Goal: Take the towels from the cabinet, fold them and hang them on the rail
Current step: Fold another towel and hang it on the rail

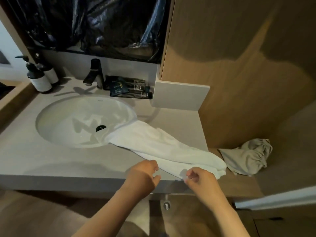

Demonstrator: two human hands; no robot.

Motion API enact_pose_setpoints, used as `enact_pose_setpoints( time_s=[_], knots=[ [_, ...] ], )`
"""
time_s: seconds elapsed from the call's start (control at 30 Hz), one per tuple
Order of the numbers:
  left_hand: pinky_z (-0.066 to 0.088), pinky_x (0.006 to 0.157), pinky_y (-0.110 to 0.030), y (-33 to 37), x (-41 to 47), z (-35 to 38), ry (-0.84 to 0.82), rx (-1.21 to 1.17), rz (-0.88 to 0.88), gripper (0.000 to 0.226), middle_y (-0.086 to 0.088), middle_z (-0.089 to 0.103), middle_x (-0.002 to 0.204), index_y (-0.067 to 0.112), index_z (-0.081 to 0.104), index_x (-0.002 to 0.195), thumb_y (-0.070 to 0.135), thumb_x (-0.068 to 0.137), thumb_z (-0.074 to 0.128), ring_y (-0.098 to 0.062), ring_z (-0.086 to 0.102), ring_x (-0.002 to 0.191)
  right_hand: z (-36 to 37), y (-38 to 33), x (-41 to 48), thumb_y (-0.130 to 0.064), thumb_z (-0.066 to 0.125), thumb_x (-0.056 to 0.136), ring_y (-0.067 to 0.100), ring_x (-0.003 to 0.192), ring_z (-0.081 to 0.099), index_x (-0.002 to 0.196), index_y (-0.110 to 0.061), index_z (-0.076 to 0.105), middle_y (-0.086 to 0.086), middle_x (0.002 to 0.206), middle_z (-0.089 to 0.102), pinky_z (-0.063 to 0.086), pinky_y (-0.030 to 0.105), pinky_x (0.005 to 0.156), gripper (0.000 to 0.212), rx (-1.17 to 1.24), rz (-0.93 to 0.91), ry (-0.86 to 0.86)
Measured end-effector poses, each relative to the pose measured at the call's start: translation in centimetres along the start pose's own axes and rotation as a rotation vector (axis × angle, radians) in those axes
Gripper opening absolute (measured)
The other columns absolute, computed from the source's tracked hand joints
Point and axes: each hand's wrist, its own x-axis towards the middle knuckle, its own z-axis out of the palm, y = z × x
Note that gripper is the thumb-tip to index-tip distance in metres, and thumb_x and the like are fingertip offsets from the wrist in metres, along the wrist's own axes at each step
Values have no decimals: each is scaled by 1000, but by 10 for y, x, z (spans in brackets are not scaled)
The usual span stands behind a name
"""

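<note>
A white towel [159, 144] lies stretched diagonally on the pale vanity counter [51, 161]. One end droops into the sink [56, 124] and the other reaches the counter's front right corner. My right hand [200, 178] pinches the towel's near edge close to that corner. My left hand [145, 173] hovers at the same edge further left, fingers loosely curled and thumb apart, its fingertips just at the cloth. A metal rail fitting [166, 204] shows under the counter's front edge, between my forearms.
A black faucet [94, 72] stands behind the sink, with two pump bottles [38, 77] at the far left. A tray of dark toiletry packets [130, 89] sits by the backsplash. A crumpled grey cloth bag [248, 158] lies on the lower wooden ledge to the right.
</note>
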Motion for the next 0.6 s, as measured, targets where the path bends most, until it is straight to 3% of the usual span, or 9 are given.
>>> enact_pose_setpoints(
  time_s=[0.17,0.3,0.37,0.47,0.53,0.6],
  knots=[
    [47,75,-15,-9,-12,20,57,-169,-12,11,11,61,94,26,60,100,33,91,60,-2,58,85,5,25,6,-23,64,91,-4,83,56,88,-35,53,-18,89,59,36,4,61,17,4,33,-23],
    [43,65,-11,-14,-6,26,70,-176,-6,3,13,58,88,33,57,94,35,92,59,2,56,80,5,41,15,-22,65,91,-3,90,58,90,-39,53,-20,93,59,39,3,70,21,14,11,-6],
    [41,66,-9,-14,-1,28,87,-170,1,11,17,55,94,36,54,97,35,90,62,5,54,83,6,47,22,-26,68,89,0,100,57,99,-39,54,-19,101,58,44,11,83,21,19,-8,24],
    [39,72,-7,-11,8,32,147,-165,14,30,24,47,107,36,53,112,35,86,67,5,52,91,12,54,33,-35,74,83,3,116,45,126,-36,53,-19,118,47,37,20,99,47,-97,-81,56],
    [39,80,-8,-6,16,37,182,-147,42,39,21,46,117,32,53,120,36,84,69,2,51,98,19,58,38,-38,74,82,6,120,40,135,-35,49,-16,126,44,32,22,102,58,-211,-142,73],
    [39,91,-12,-4,24,41,194,-122,77,50,19,44,127,33,49,127,40,82,69,2,46,107,24,64,42,-36,71,85,9,115,44,131,-32,56,-13,122,49,35,24,98,50,-255,-206,137]
  ],
)
